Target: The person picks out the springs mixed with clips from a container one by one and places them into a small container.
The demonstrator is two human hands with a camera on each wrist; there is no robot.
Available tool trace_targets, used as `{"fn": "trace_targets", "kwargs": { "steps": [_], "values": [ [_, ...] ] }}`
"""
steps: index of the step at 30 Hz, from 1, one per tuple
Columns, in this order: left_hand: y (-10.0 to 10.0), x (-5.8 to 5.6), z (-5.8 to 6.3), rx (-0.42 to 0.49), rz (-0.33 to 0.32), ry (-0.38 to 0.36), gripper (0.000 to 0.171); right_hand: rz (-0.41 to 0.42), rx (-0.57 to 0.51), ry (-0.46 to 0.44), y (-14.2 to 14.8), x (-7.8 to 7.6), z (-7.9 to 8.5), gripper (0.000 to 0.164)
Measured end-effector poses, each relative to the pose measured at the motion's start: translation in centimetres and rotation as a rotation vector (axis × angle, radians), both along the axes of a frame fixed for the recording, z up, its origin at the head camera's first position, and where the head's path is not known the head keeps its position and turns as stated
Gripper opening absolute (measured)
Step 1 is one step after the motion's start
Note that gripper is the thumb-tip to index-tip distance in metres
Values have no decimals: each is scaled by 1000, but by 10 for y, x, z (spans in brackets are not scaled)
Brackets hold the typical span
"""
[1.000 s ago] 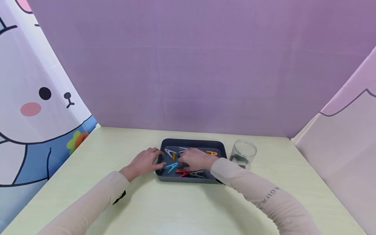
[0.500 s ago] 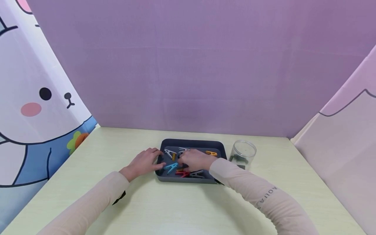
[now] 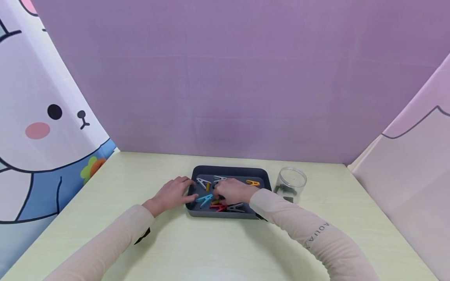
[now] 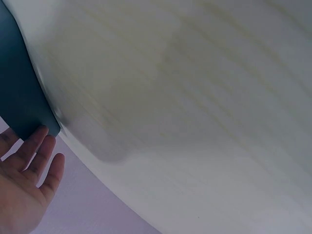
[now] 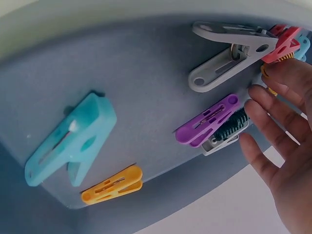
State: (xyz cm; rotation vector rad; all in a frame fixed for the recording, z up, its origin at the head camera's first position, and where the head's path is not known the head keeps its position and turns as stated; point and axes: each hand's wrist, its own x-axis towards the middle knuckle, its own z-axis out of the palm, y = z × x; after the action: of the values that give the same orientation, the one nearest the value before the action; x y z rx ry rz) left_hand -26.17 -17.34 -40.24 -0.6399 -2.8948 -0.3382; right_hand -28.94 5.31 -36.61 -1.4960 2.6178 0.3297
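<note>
A dark grey tray (image 3: 230, 171) holding clothespins sits at the table's far middle. My left hand (image 3: 173, 193) rests at its left rim, fingers loosely extended; in the left wrist view the fingertips overlap the wall. My right hand (image 3: 233, 191) reaches inside and pinches a yellow coil (image 5: 271, 87), partly hidden behind the thumb. Around it lie a red clothespin (image 3: 218, 207), a light blue one (image 3: 205, 199) and a grey one (image 5: 229, 56). Nearer the other end are a purple clothespin (image 5: 208, 119), an orange one (image 5: 112, 185) and a large turquoise one (image 5: 73, 139).
A clear jar (image 3: 291, 181) with dark contents stands just right of the tray, near my right sleeve. A dark green coil (image 5: 231, 125) lies beside the purple clothespin. Another yellow coil (image 3: 208, 187) lies by a white clothespin (image 3: 202, 182). A purple curtain (image 3: 225, 86) hangs behind the table.
The yellow coil at my right fingertips has turned slightly, its stripes less visible in the head view. Both hands stay in nearly the same place.
</note>
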Motion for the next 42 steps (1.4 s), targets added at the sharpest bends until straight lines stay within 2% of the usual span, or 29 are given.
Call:
{"fn": "trace_targets", "kwargs": {
  "steps": [6,19,33,42],
  "values": [
    [0,0,0,3,-3,1,46,-14,-27,-10,0,-1,0,6],
    [-1,-1,-2,-1,-2,0,46,-57,-66,37,12,-5,8,7],
    [-2,0,-2,1,-7,-1,47,-80,-177,27,43,-13,29,9],
    [-1,0,0,-7,0,-16,47,-136,-198,40,69,-17,42,10]
  ]
}}
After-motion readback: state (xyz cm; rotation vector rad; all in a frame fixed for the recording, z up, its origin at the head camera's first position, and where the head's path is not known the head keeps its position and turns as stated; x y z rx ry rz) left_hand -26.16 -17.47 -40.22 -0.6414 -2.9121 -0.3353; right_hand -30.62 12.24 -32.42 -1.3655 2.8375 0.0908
